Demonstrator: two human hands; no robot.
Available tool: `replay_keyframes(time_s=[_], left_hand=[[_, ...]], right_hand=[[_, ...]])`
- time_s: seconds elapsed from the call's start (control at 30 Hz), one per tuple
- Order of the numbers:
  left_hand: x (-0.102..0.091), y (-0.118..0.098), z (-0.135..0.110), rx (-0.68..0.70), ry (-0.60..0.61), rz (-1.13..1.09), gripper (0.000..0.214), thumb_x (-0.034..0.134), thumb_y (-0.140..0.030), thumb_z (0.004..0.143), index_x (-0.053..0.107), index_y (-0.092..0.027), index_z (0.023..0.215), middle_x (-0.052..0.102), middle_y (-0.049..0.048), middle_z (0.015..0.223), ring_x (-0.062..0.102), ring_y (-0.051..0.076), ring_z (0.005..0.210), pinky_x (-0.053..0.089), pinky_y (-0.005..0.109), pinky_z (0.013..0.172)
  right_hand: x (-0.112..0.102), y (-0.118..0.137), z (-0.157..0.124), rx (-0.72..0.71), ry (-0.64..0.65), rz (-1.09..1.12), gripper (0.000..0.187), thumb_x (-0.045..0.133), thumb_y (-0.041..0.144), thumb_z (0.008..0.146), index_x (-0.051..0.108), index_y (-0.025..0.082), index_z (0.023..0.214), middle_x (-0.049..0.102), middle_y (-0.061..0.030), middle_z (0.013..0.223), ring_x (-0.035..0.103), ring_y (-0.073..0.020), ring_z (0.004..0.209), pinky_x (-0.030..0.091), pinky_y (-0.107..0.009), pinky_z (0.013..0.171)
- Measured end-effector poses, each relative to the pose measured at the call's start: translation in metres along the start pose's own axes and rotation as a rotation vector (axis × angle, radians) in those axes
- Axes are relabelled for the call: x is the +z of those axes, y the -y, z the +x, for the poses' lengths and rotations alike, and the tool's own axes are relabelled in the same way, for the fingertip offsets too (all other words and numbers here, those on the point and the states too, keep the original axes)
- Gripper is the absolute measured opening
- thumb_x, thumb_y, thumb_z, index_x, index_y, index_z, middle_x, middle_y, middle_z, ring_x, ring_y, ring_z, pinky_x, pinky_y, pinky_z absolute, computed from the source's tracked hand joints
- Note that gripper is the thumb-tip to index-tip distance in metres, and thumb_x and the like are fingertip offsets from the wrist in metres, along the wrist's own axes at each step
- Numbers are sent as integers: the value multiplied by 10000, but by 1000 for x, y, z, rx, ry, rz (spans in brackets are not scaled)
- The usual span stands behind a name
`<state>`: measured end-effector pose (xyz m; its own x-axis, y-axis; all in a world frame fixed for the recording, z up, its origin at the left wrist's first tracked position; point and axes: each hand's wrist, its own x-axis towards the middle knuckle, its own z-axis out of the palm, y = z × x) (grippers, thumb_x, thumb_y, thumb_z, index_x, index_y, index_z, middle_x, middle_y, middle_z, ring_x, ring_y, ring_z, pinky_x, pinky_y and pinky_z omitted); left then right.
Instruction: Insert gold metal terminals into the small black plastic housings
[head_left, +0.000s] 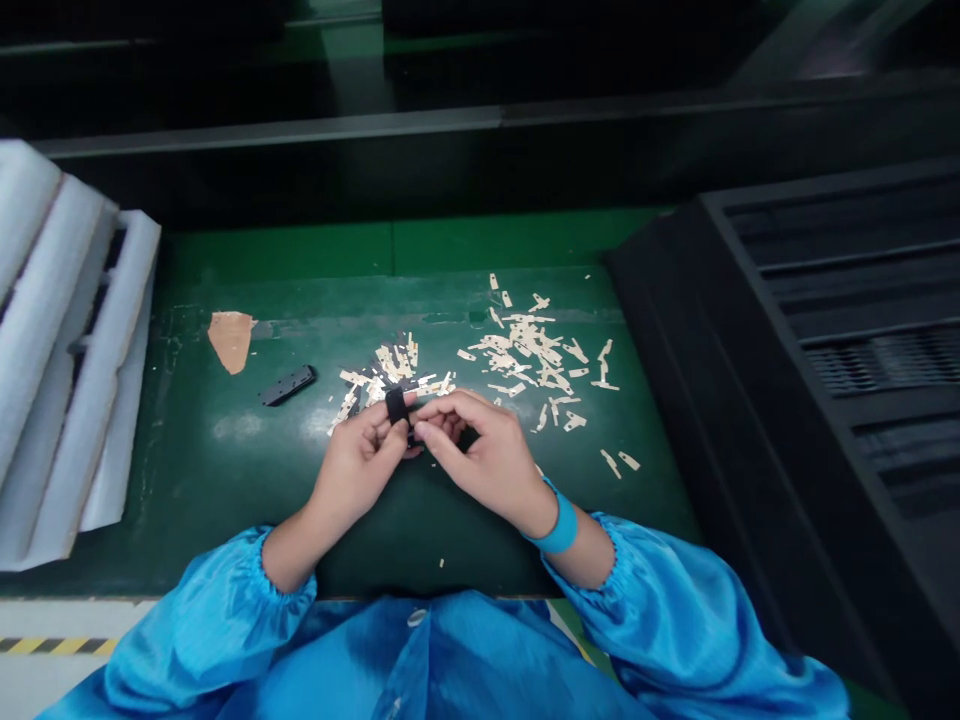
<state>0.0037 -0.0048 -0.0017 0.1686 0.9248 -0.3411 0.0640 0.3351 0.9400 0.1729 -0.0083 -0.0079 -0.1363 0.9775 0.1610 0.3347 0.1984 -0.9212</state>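
My left hand (361,450) is closed around a small black plastic part (397,406), held upright between thumb and fingers above the green tabletop (247,500). Thumb and fingertips of my right hand (480,450) are pinched together at the lower end of that part; whatever lies between them is hidden. Just beyond my hands spreads a pile of small pale strips (390,365) mixed with dark pieces. A larger heap of pale flat strips with holes (529,350) lies farther right. Another long black part (289,385) rests on the table left of my hands.
White foam dividers (82,350) stand at the left edge. A large black slotted rack or crate (750,400) borders the right side. A torn brown piece (231,340) lies at the back left. Behind the table runs a dark ledge (337,130).
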Motion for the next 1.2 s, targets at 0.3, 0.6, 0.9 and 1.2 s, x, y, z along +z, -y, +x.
replay_keyframes(time_s=[0.3, 0.6, 0.9, 1.2], left_hand=[[6, -1, -5, 320, -9, 641, 177, 572, -239, 915, 740, -206, 959, 586, -42, 564, 474, 118, 448, 389, 224, 510], [6, 14, -8, 407, -37, 880, 430, 562, -298, 947, 661, -201, 1354, 753, 43, 736, 643, 197, 536, 468, 261, 548], [8, 7, -9, 425, -50, 770, 417, 581, -278, 924, 691, -208, 1320, 782, 76, 846, 681, 200, 607, 508, 273, 607], [10, 0, -9, 329, 18, 617, 174, 574, -187, 882, 729, -178, 962, 644, -28, 665, 548, 108, 533, 409, 209, 549]], right_hand=[[5, 3, 0, 46, -81, -30, 86, 632, 180, 886, 694, 220, 842, 721, -3, 794, 639, -127, 648, 555, -263, 652], [7, 4, -1, 30, -136, -30, 101, 591, 152, 801, 614, 228, 738, 651, 19, 704, 581, -121, 608, 505, -254, 605], [13, 7, 0, 71, -213, 46, 116, 535, 117, 693, 532, 230, 669, 526, 49, 638, 490, -113, 578, 423, -247, 565], [11, 6, 1, 81, -177, -10, 140, 527, 86, 670, 516, 225, 658, 486, 61, 613, 468, -107, 570, 404, -249, 581]])
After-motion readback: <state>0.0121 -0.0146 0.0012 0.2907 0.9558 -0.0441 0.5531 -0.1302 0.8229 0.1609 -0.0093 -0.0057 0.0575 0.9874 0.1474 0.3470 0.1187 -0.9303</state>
